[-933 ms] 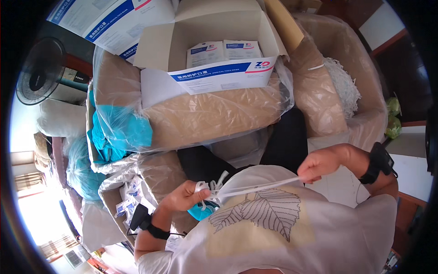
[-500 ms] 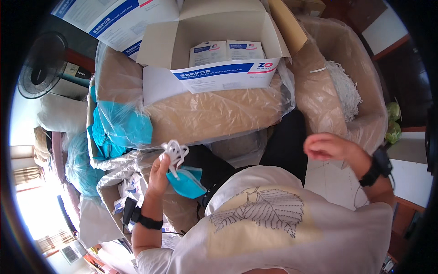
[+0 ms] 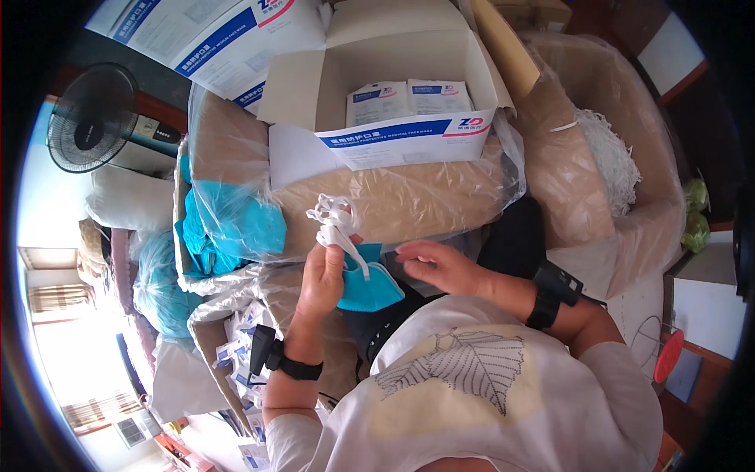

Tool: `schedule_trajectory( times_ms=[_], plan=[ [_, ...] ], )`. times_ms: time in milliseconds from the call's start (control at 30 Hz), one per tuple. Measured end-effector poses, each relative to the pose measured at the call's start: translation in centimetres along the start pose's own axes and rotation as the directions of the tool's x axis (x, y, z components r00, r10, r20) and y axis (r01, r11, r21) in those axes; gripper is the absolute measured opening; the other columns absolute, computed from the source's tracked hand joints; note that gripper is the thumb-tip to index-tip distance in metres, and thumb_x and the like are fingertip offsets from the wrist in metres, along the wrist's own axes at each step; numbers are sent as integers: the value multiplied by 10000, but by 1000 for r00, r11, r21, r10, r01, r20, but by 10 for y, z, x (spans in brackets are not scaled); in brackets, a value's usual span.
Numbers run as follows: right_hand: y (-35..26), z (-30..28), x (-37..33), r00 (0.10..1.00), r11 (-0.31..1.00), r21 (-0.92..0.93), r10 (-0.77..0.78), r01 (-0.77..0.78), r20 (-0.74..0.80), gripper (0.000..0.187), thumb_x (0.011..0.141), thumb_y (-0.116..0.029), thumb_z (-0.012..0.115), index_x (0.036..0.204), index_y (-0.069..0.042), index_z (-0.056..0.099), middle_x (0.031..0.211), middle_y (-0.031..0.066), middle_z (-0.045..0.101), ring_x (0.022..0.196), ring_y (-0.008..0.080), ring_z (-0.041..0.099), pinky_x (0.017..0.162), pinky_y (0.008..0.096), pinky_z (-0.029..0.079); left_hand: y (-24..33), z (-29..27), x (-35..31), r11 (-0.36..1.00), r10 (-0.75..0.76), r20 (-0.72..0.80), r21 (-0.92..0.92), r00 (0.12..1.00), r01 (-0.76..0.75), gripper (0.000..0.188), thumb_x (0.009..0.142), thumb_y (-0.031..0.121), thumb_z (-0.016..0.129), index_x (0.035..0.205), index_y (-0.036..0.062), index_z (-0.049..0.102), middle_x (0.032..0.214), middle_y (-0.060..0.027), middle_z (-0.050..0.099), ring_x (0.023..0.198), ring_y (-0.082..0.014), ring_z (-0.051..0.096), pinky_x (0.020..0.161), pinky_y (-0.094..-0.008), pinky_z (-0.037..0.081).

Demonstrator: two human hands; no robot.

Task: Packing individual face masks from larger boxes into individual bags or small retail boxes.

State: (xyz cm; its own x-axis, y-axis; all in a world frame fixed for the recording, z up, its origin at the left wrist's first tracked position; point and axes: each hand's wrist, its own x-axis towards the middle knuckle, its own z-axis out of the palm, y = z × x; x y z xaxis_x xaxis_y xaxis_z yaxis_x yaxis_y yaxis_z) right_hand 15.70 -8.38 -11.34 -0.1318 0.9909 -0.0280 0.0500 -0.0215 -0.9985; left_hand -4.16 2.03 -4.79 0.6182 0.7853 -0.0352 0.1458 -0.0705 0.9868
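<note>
A teal face mask [image 3: 370, 285] hangs in front of my lap, its white ear straps [image 3: 333, 216] bunched above my left hand [image 3: 321, 277]. That hand is closed, with the straps pinched between thumb and fingers. Just to the right of the mask is my right hand [image 3: 442, 266], fingers stretched out and apart, holding nothing. Its fingertips are close to the mask's upper right corner; whether they touch it I cannot tell.
Ahead, an open white carton [image 3: 393, 149] with white packets [image 3: 439, 97] rests on a plastic-lined brown box [image 3: 377, 197]. Teal masks [image 3: 236, 220] lie at the left. White straps [image 3: 602, 161] fill a lined box at the right. Packets [image 3: 232, 346] sit in a lower left box.
My right hand has come in from the far right to beside the mask. My left hand has moved right and slightly up with the mask and straps. The view has shifted a little.
</note>
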Motion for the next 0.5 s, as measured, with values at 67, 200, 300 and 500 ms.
schedule_trajectory(
  times_ms=[67,200,300,500],
  plan=[
    [-40,2,8,982,983,-40,-183,182,-39,383,775,-312,640,991,-6,557,1060,124,521,1007,269,493,863,338,386,14,7,5,986,91,76,135,993,-101,453,928,349,365,1183,-13,459,1003,-128,559,867,-205,546,764,-304,430],
    [-64,1,23,936,924,-206,-343,321,-77,380,728,-306,686,931,-13,555,987,125,524,945,289,502,836,340,396,38,12,15,923,221,167,282,961,-261,409,912,347,405,1044,-16,541,934,-152,559,837,-262,550,742,-329,427],
    [-64,3,24,944,934,-158,-328,320,-26,381,725,-307,694,922,-18,543,966,107,520,908,249,514,801,319,412,43,8,19,915,232,221,280,947,-289,413,917,350,393,984,-22,559,901,-153,558,826,-268,549,726,-329,425],
    [-55,18,18,998,873,487,7,-37,63,447,751,-297,691,1027,-11,486,906,29,503,843,89,490,733,236,422,39,8,20,998,50,116,29,992,-54,453,928,352,365,857,-33,593,902,-166,562,825,-261,551,718,-315,422]
  ],
)
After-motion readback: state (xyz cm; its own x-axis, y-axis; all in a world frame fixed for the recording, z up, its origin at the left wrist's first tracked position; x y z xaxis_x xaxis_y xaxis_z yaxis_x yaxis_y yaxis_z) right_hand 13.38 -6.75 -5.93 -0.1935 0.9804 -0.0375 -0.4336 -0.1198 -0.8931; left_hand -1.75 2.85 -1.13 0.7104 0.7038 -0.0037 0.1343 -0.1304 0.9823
